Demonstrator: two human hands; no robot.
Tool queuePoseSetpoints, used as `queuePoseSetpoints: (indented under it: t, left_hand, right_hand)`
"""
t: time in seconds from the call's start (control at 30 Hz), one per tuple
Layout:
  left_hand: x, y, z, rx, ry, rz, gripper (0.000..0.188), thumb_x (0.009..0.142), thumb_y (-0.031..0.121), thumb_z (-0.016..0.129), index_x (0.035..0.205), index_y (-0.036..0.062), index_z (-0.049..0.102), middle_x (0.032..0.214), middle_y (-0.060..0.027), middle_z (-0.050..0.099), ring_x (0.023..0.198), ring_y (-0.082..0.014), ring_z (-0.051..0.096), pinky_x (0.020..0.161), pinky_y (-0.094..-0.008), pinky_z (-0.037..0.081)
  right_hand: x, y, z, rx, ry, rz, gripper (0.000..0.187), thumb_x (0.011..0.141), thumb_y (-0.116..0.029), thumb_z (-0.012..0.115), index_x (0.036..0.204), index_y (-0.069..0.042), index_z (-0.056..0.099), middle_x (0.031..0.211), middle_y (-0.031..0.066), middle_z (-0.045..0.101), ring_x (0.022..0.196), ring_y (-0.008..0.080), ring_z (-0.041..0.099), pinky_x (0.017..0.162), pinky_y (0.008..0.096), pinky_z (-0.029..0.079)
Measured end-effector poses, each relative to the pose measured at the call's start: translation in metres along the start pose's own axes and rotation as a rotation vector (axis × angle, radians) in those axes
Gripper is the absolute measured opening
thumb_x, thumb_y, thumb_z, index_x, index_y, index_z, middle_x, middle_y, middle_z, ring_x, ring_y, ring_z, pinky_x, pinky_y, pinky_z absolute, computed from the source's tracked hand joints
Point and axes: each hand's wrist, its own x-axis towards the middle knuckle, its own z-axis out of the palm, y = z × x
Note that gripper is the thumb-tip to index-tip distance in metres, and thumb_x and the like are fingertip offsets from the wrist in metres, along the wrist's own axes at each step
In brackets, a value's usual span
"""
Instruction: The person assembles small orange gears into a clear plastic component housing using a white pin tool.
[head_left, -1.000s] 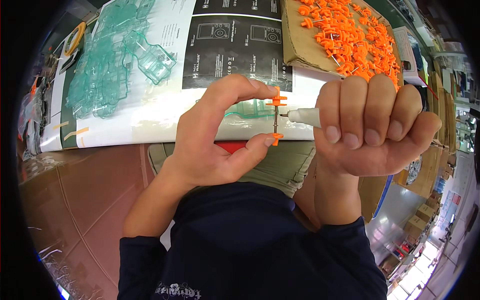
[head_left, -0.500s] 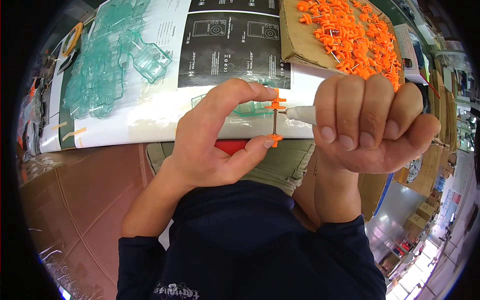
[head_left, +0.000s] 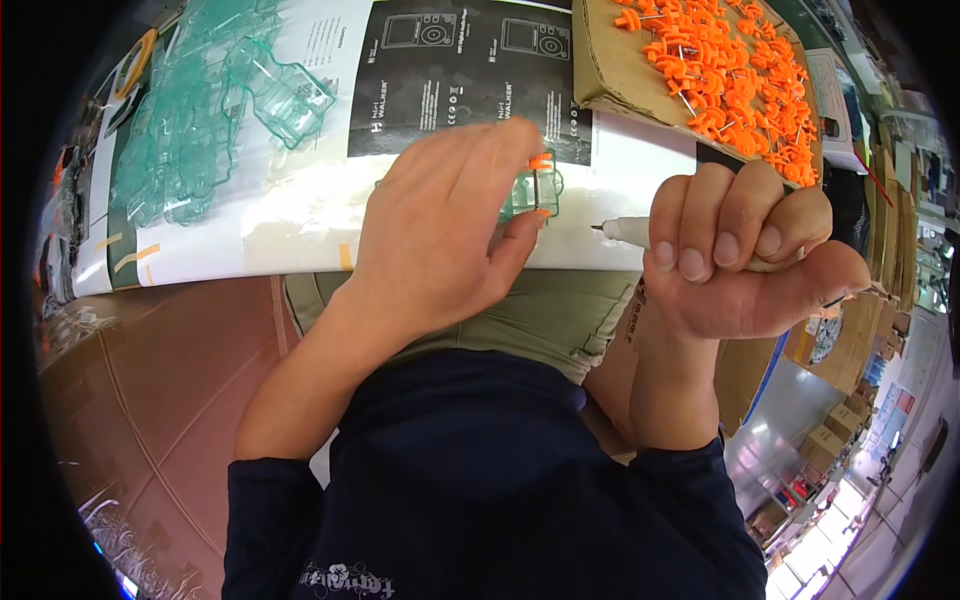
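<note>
My left hand [head_left: 440, 220] pinches a thin metal shaft with orange plastic ends [head_left: 539, 185] between thumb and index finger; the back of the hand hides part of it. The shaft stands over a clear green plastic shell [head_left: 553, 190] on the table, and I cannot tell whether it is seated in it. To the right, my right hand [head_left: 745, 255] is closed around a white tube [head_left: 627, 231], whose thin dark tip points left. A gap separates that tip from the shaft.
More clear green shells [head_left: 190, 150] are heaped at the table's left, near an orange ring-shaped handle [head_left: 136, 62]. A cardboard box [head_left: 640, 104] at the far right holds many orange-ended shafts [head_left: 735, 85]. Black printed sheeting [head_left: 455, 100] covers the table's middle.
My left hand has turned over and moved slightly away from me, bringing the shaft over the green shell. The white tube's tip has drawn back to the right, off the shaft.
</note>
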Motion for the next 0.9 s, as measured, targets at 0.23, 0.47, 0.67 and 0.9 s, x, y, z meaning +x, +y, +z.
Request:
queuePoseSetpoints:
  t: [0.23, 0.47, 0.67, 0.9]
  left_hand:
    - [0.003, 0.001, -0.002, 0.073, -0.06, -0.015, 0.055, 0.073, 0.007, 0.077, 0.125, 0.0082, 0.059, 0.108, -0.005, 0.068, 0.096, -0.0249, 0.065, 0.091, -0.0348, 0.048]
    - [0.001, -0.004, -0.001, 0.042, -0.017, 0.021, 0.052, 0.075, 0.008, 0.076, 0.125, 0.0078, 0.06, 0.107, -0.0032, 0.069, 0.097, -0.0229, 0.065, 0.094, -0.0345, 0.046]
    - [-0.001, -0.006, 0.001, 0.037, -0.019, 0.01, 0.05, 0.076, 0.01, 0.076, 0.124, 0.0075, 0.061, 0.107, -0.0019, 0.07, 0.101, -0.0215, 0.066, 0.097, -0.0343, 0.046]
    - [0.0, -0.008, 0.003, 0.048, 0.013, 0.026, 0.05, 0.075, 0.01, 0.075, 0.122, 0.0081, 0.06, 0.103, -0.0001, 0.069, 0.103, -0.0187, 0.067, 0.097, -0.0327, 0.045]
  right_hand:
    - [0.02, 0.017, 0.009, -0.094, 0.073, 0.081, 0.052, 0.112, -0.049, 0.032, 0.076, -0.017, 0.051, 0.067, 0.0013, 0.052, 0.053, 0.015, 0.046, 0.052, 0.0329, 0.043]
    - [0.031, 0.041, -0.001, 0.017, -0.071, 0.149, 0.053, 0.112, -0.042, 0.026, 0.069, -0.018, 0.044, 0.059, -0.0006, 0.045, 0.047, 0.0138, 0.039, 0.05, 0.0315, 0.039]
    - [0.038, 0.039, 0.001, 0.013, -0.028, 0.241, 0.052, 0.112, -0.037, 0.024, 0.067, -0.018, 0.041, 0.056, -0.0015, 0.043, 0.046, 0.013, 0.036, 0.049, 0.0301, 0.039]
    - [0.035, 0.033, 0.009, -0.167, 0.073, 0.286, 0.051, 0.112, -0.034, 0.025, 0.066, -0.017, 0.041, 0.056, -0.0014, 0.043, 0.046, 0.012, 0.035, 0.046, 0.0287, 0.035]
